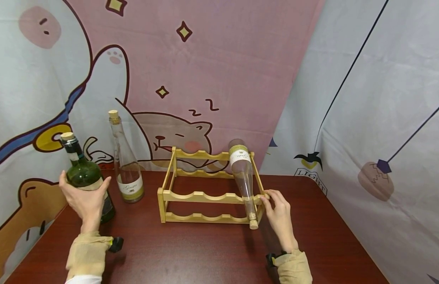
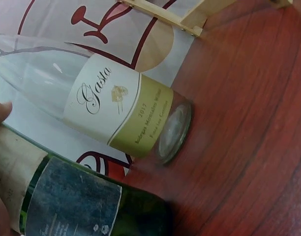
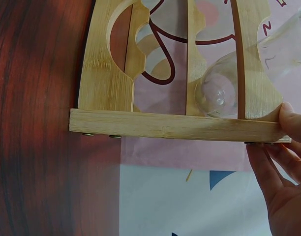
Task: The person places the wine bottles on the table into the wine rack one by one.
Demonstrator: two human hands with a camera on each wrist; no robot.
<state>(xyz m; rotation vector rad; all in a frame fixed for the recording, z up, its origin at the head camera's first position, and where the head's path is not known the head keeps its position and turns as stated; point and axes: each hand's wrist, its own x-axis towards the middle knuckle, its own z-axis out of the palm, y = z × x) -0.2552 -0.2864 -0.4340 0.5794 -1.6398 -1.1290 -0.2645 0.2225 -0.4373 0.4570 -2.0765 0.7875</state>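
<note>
My left hand (image 1: 85,199) grips a green wine bottle (image 1: 85,171) round its body, thumb on one side and fingers on the other. The bottle is corked and leans a little; its dark lower label (image 2: 72,196) shows in the left wrist view. Just behind it a clear bottle (image 1: 129,173) with a cork and a white and gold label stands upright. My right hand (image 1: 279,211) pinches the front right top corner of a wooden wine rack (image 1: 198,197). A second clear bottle (image 1: 243,173) lies across the rack's top right slot, its corked neck pointing toward me.
The rack stands on a dark red wooden table (image 1: 184,252). A cartoon-printed cloth (image 1: 240,79) hangs behind the table's far edge. Black cameras are strapped to both wrists.
</note>
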